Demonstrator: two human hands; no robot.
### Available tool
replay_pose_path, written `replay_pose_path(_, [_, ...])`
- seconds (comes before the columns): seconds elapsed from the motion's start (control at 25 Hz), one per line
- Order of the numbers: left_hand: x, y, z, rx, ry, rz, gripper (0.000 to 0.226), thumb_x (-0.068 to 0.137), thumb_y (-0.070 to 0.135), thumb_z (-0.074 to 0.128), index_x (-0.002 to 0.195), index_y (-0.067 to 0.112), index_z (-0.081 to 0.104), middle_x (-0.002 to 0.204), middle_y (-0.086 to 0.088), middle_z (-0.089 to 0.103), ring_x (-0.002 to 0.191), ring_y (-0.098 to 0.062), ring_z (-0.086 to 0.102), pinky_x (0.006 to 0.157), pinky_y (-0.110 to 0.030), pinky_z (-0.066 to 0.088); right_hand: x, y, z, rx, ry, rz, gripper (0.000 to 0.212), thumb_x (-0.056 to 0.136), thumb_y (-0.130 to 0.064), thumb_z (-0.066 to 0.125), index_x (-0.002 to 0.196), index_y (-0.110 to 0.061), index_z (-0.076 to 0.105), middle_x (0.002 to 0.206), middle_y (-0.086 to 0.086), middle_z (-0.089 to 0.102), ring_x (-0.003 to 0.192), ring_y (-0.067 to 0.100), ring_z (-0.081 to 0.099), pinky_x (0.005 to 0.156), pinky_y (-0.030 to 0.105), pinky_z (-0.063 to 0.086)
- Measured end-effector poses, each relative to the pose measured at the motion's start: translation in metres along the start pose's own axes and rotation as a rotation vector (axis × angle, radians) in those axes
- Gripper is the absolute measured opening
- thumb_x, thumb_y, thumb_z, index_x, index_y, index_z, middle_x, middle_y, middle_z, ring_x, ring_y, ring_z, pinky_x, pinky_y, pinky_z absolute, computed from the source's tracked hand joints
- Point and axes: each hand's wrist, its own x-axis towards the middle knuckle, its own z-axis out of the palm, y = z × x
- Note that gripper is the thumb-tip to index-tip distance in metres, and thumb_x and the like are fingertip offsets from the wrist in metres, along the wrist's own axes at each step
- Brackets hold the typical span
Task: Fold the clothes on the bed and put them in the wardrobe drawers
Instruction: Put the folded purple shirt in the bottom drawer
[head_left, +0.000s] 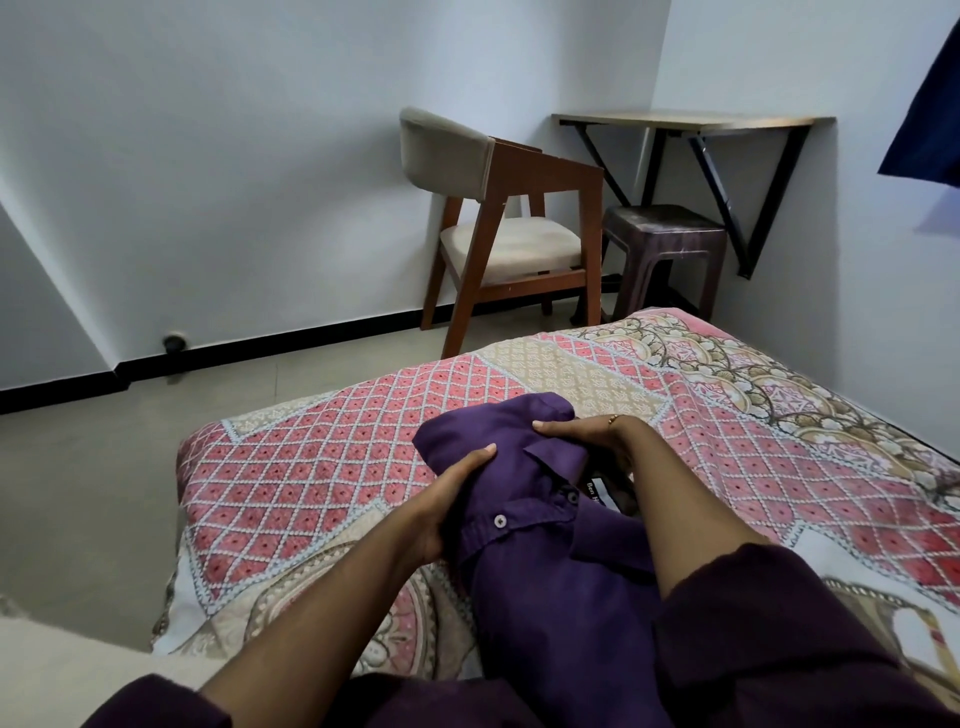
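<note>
A purple button-up shirt (524, 499) is bunched in front of me over the bed (332, 457), collar and label facing up. My left hand (447, 499) grips its left side, thumb on top and fingers curled under the fabric. My right hand (592, 441) holds the collar area from the right, thumb pressed onto the cloth, with a ring on one finger. The lower part of the shirt hangs down toward my body. No wardrobe or drawers are in view.
The bed has a pink and beige patterned cover. Beyond it stand a wooden chair (498, 234) with a cream seat, a dark plastic stool (665, 249) and a wall-mounted folding desk (691, 124). A blue cloth (930, 114) hangs at the upper right. Tiled floor lies to the left.
</note>
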Motion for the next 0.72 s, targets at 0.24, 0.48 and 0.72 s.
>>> replay_pose_path(0.24, [-0.012, 0.008, -0.02, -0.148, 0.074, 0.107, 0.045, 0.08, 0.044, 0.062, 0.107, 0.008, 0.067, 0.095, -0.011, 0.073, 0.077, -0.022, 0.071, 0.075, -0.033, 0.053, -0.009, -0.054, 0.025, -0.06, 0.043, -0.102, 0.048, 0.081, -0.054, 0.061, 0.098, -0.01, 0.058, 0.1, 0.013, 0.059, 0.086, 0.029, 0.055, 0.09, 0.04, 0.043])
replay_pose_path(0.48, [-0.028, 0.038, -0.057, -0.453, 0.013, 0.328, 0.043, 0.078, 0.041, 0.061, 0.099, 0.004, 0.069, 0.091, -0.014, 0.073, 0.077, -0.024, 0.071, 0.066, -0.035, 0.059, -0.043, -0.142, 0.047, -0.173, 0.187, -0.394, 0.065, 0.078, -0.043, 0.071, 0.124, -0.004, 0.048, 0.114, 0.013, 0.057, 0.09, 0.027, 0.06, 0.08, 0.035, 0.047])
replay_pose_path(0.72, [-0.062, 0.063, -0.123, -0.614, 0.056, 0.565, 0.049, 0.06, 0.042, 0.079, 0.091, 0.004, 0.076, 0.099, -0.015, 0.072, 0.084, -0.027, 0.071, 0.066, -0.036, 0.059, -0.032, -0.229, 0.129, -0.258, 0.148, -0.594, 0.076, 0.073, -0.051, 0.073, 0.127, -0.004, 0.047, 0.117, 0.01, 0.057, 0.092, 0.023, 0.055, 0.082, 0.032, 0.047])
